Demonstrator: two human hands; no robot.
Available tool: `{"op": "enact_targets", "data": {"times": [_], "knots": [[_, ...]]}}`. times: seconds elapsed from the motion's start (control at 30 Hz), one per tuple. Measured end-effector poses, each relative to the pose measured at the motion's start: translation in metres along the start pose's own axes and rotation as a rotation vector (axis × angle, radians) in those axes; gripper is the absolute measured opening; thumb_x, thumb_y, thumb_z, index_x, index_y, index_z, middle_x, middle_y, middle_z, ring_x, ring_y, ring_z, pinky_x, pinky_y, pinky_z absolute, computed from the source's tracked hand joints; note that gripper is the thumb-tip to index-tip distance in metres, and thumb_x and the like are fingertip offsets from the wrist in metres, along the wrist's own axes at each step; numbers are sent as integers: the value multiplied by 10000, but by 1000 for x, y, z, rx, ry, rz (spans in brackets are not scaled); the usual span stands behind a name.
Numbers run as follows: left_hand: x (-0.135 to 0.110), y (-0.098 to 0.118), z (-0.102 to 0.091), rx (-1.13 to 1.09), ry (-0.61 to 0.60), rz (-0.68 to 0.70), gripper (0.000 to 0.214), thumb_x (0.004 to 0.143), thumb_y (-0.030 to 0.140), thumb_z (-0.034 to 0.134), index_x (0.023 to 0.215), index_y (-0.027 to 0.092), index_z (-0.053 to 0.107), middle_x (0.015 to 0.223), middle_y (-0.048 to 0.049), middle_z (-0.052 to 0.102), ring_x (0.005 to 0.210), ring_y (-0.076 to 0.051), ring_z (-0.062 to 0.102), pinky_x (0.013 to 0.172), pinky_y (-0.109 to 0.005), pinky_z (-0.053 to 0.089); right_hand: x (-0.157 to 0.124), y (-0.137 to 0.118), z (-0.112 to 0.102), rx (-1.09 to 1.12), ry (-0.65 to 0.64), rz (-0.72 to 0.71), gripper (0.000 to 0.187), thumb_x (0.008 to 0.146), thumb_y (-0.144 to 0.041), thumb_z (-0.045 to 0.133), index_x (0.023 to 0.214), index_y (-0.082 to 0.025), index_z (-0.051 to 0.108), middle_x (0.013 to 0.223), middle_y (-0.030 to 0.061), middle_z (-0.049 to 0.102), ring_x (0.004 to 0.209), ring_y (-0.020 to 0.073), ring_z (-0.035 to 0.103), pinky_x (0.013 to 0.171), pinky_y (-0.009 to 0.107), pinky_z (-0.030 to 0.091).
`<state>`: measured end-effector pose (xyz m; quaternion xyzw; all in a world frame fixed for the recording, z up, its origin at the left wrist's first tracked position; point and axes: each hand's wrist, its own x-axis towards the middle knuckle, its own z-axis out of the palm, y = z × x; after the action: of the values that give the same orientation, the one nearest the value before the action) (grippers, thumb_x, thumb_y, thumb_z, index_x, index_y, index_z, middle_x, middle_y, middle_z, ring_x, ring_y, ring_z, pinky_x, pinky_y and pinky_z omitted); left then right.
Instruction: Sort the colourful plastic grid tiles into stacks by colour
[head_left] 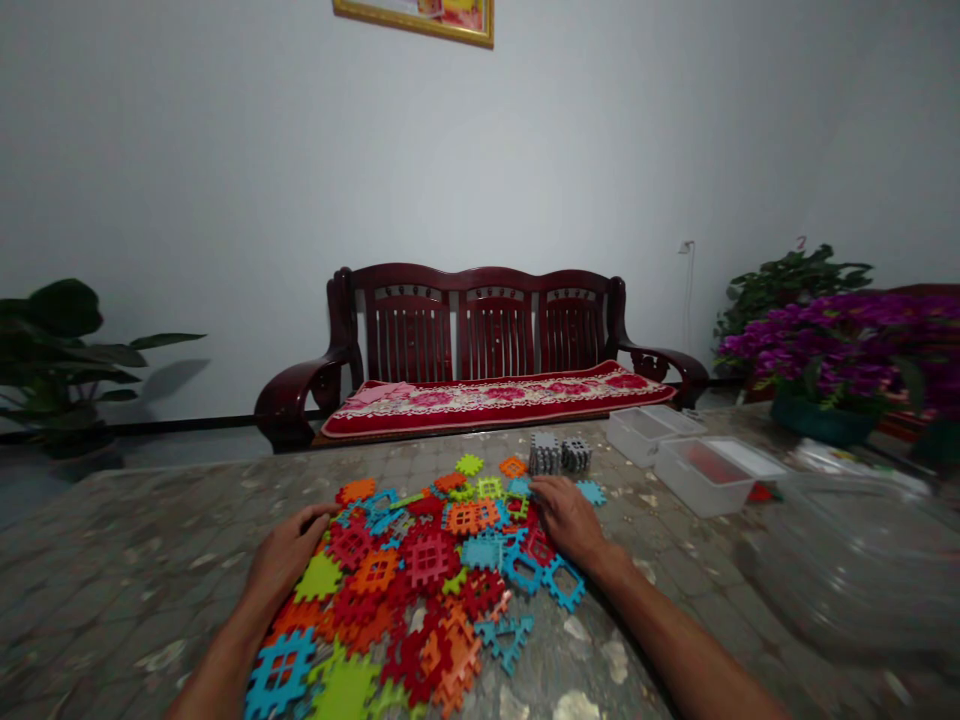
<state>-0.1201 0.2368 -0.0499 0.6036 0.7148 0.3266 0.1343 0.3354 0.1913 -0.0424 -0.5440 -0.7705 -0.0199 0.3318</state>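
Note:
A spread heap of interlocking plastic building tiles (429, 558) in red, orange, blue and lime green lies on the table in front of me. At the heap's left edge rests my left hand (289, 548), its fingers stretched towards the tiles and touching the edge. My right hand (564, 515) lies along the right edge, fingers extended and palm down, with nothing visibly gripped. Just beyond its fingertips stand two stacks of grey tiles, a larger stack (545, 455) and a smaller stack (577, 455). A blue tile (592, 492) sits right of that hand.
Clear plastic boxes (705, 485) stand to the right on the stone-patterned table (180, 560), beside a large transparent lid or tub (862, 560). Purple flowers (825, 345) in a green pot are behind them. A wooden bench (491, 335) stands past the table.

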Motion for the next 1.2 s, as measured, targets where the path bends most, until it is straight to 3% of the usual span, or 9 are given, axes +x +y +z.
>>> {"op": "enact_targets", "data": {"times": [0.2,0.37,0.53,0.63,0.73,0.83,0.97,1.07,1.2], "knots": [[-1,2,-1,26,-34,-15,403,855,395,487,1079,235,781,1059,-45,806,948,-236,734,790,-276,520,-5,-40,-8,224,-57,-80,118,891,-269,656,973,-231,731,948,30,743,922,192,648,864,321,456],[-3,4,-1,-1,-28,-9,394,860,396,483,1065,237,780,1088,-42,801,976,-231,729,796,-268,519,-14,-69,-8,221,-199,-187,387,729,-415,825,1061,-238,733,1029,35,741,975,224,632,880,345,434],[-5,7,-3,5,-27,-38,376,858,397,493,1050,254,783,1054,-27,807,931,-233,735,739,-268,520,-18,-74,-3,248,-180,-170,137,873,-336,689,951,-237,740,934,25,750,918,193,632,881,331,417],[-4,6,-2,-17,-26,-36,366,851,391,501,1043,257,783,1031,-19,811,924,-226,737,736,-259,524,-16,-71,0,324,-134,-122,228,950,-362,565,847,-221,712,857,25,717,886,183,609,855,316,421],[-3,4,-1,-20,-29,-39,379,845,398,502,1056,252,781,1020,-25,812,904,-225,739,736,-261,528,-10,-62,3,522,-68,94,378,959,-470,477,781,-197,667,757,20,656,765,174,582,707,281,439],[-1,2,0,-4,-29,-40,395,841,418,500,1057,249,785,1006,-33,814,897,-234,741,743,-273,533,-3,-41,1,705,9,320,418,891,-551,498,789,-183,668,696,9,624,659,164,557,599,261,432],[1,2,-2,0,-5,0,376,821,421,513,1002,257,799,988,-30,818,900,-240,744,722,-271,536,1,3,-15,697,121,524,469,798,-544,562,1016,-162,727,794,47,708,628,187,594,570,284,471],[1,2,-3,1,-5,9,369,811,421,515,974,257,803,981,-36,819,883,-245,747,696,-269,537,-3,42,-30,537,196,617,512,811,-483,494,1124,-149,725,906,90,747,743,232,662,644,322,527],[1,2,-2,-14,-4,2,362,800,423,525,966,260,802,948,-38,819,860,-250,747,680,-272,543,-10,81,-44,324,262,687,479,821,-364,425,1090,-136,750,1045,125,767,1001,278,687,901,402,535]]}}
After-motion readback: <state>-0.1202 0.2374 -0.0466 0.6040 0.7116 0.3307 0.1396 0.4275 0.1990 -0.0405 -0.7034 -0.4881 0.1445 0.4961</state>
